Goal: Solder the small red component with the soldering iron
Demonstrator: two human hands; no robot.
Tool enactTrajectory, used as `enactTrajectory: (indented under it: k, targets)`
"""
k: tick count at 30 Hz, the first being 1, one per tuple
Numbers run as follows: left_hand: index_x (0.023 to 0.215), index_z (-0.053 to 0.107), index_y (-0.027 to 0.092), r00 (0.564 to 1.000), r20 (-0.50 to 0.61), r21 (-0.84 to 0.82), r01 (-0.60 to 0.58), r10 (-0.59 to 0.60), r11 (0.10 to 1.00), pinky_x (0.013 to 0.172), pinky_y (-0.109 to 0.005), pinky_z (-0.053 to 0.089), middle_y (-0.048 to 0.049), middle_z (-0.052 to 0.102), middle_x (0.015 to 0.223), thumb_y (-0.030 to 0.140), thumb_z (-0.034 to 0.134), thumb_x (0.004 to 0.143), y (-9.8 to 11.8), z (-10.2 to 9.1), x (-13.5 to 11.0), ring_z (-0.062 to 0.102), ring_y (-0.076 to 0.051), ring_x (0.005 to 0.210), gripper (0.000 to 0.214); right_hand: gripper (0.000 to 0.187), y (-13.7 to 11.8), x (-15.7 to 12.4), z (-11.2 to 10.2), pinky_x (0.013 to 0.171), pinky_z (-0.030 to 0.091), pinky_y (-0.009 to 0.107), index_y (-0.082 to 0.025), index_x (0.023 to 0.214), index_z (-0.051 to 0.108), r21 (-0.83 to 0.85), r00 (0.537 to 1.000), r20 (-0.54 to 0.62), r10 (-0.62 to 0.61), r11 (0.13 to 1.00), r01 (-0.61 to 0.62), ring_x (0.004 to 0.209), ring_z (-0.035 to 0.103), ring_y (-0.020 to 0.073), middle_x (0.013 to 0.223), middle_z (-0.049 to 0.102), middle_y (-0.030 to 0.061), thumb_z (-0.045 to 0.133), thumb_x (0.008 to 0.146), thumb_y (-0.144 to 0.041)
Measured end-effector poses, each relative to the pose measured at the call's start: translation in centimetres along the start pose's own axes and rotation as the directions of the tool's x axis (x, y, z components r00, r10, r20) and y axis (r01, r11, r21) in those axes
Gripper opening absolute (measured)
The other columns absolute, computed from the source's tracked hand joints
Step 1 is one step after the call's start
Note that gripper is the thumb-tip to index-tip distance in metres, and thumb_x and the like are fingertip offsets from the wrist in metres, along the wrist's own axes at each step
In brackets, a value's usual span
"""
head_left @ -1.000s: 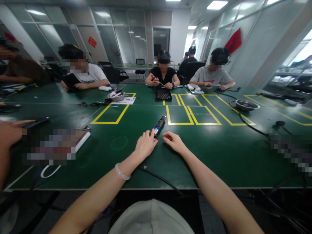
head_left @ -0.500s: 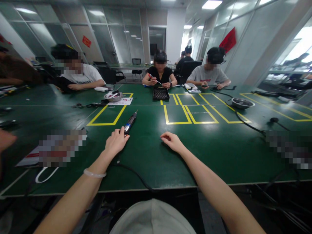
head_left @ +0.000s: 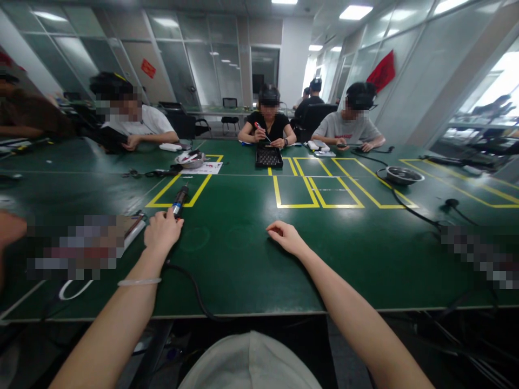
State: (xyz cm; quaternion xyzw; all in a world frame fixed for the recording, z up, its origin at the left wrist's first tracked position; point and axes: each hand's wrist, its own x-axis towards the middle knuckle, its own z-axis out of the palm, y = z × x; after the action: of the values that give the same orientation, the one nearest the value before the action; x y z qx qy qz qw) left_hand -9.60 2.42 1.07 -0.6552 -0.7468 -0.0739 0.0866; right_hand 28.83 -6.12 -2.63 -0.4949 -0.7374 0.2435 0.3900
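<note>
My left hand (head_left: 161, 232) is closed around the rear of an electric screwdriver (head_left: 179, 201), a dark slim tool with a blue-and-silver band. Its thin bit points away from me, over the nearer edge of a yellow taped rectangle (head_left: 194, 205). From under that hand a black cord (head_left: 193, 282) runs toward the front edge of the table. My right hand (head_left: 288, 236) rests on the green tabletop (head_left: 243, 270), fingers loosely bent and apart from the thumb, with no object visible in it.
Left of my hand lies a blurred-out flat item (head_left: 77, 243) with a white strap. Across the table a person holds a red-handled screwdriver (head_left: 259, 129) above a black tray (head_left: 269, 157). To the right are a metal bowl (head_left: 403, 174) and a black cable (head_left: 413, 209).
My left hand has shifted left with the electric screwdriver, whose tip now lies over the taped rectangle; the cord followed. My right hand stays in place.
</note>
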Motion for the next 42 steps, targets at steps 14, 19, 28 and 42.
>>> enactTrajectory:
  k: [14,19,28,42]
  targets:
    - [0.113,0.053,0.015,0.999,-0.050,0.051,-0.017,0.019,0.999,0.074,-0.038,0.046,-0.0181,0.052,0.118,0.039,0.045,0.087,0.6,-0.6,-0.7,0.054,-0.033,0.103,0.036,0.016,0.0,0.0,0.1,0.069,0.045,0.026,-0.017,0.096,0.067,-0.011,1.000,0.016,-0.008,1.000,0.009,0.072,0.058,0.0138,0.087,0.068,0.0034,0.055,0.087,-0.024]
    - [0.112,0.054,0.013,0.998,-0.056,0.090,0.000,0.005,0.996,0.075,-0.038,0.044,-0.0181,0.054,0.116,0.039,0.038,0.090,0.9,-0.9,-0.9,0.056,-0.031,0.099,0.038,0.016,-0.3,0.1,0.0,0.067,0.044,0.025,-0.017,0.095,0.067,-0.013,1.000,0.021,-0.012,1.000,0.012,0.070,0.057,0.0135,0.085,0.067,0.0031,0.055,0.087,-0.024]
    - [0.109,0.056,0.011,0.986,-0.169,0.014,-0.003,0.005,1.000,0.088,-0.043,0.040,-0.0192,0.059,0.113,0.036,0.031,0.092,0.8,-1.0,-1.2,0.055,-0.033,0.104,0.039,0.016,-0.2,0.1,0.0,0.067,0.044,0.026,-0.017,0.095,0.068,-0.017,1.000,0.018,-0.023,1.000,0.023,0.070,0.057,0.0134,0.086,0.067,0.0031,0.055,0.087,-0.023]
    - [0.115,0.064,0.016,0.740,0.107,-0.931,-0.161,0.664,0.329,0.093,-0.035,0.046,-0.0088,0.070,0.109,0.042,0.061,0.079,14.7,-2.3,-5.1,0.064,-0.021,0.100,0.045,0.018,-0.3,0.1,0.0,0.070,0.045,0.026,-0.016,0.094,0.068,0.095,1.000,0.016,0.014,0.995,-0.015,0.073,0.059,0.0140,0.086,0.069,0.0034,0.056,0.087,-0.028]
